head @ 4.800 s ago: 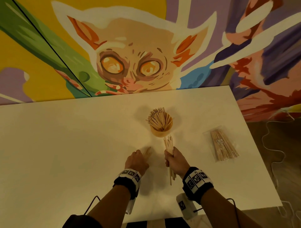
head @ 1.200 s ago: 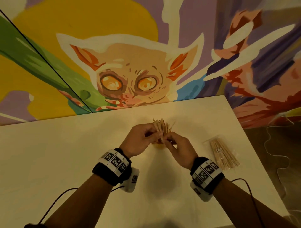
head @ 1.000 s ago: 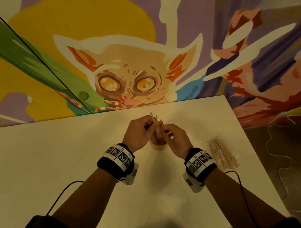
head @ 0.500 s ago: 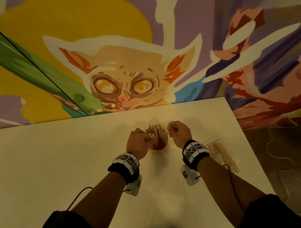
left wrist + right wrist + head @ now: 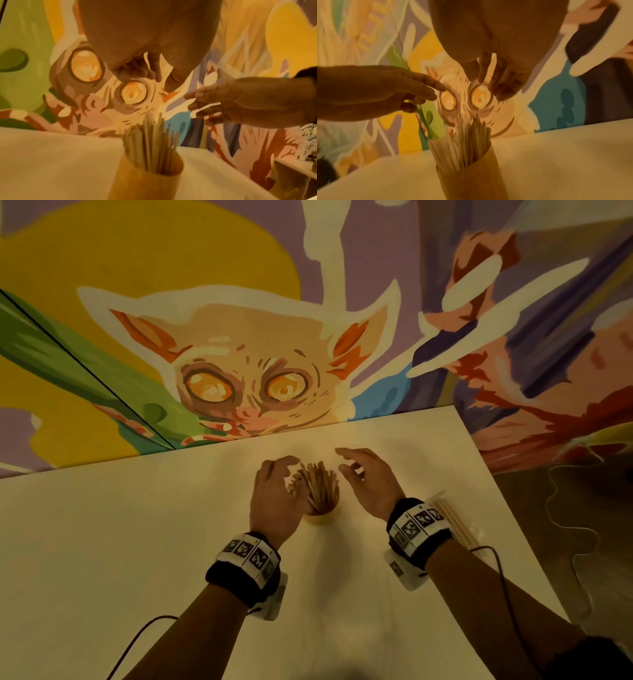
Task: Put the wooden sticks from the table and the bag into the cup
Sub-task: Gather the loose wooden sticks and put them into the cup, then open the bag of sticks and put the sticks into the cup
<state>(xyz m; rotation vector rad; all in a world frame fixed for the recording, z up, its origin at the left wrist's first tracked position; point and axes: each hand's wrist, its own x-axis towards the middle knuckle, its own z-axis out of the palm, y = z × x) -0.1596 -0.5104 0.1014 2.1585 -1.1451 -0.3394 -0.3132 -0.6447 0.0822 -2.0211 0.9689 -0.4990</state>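
Observation:
A tan wooden cup (image 5: 322, 512) stands on the white table (image 5: 137, 542), packed with upright wooden sticks (image 5: 320, 487). My left hand (image 5: 274, 498) hovers at the cup's left side, fingers loosely bent near the stick tops and holding nothing. My right hand (image 5: 366, 481) is just right of the cup, fingers spread and empty. The wrist views show the cup (image 5: 147, 186) (image 5: 471, 180) below each hand's hanging fingers (image 5: 137, 71) (image 5: 496, 81), with a gap above the sticks (image 5: 150, 142) (image 5: 464, 142). A clear bag of sticks (image 5: 459, 522) lies at the right, partly hidden by my right wrist.
The painted wall (image 5: 239, 354) rises right behind the table's far edge. The table's right edge (image 5: 507, 508) runs close past the bag, with floor and a loose cable (image 5: 561, 508) beyond. Black wires trail from both wristbands over the near table.
Both hands held sticks together over the cup a second ago. They have let go and drawn apart to either side, and the sticks now stand in the cup.

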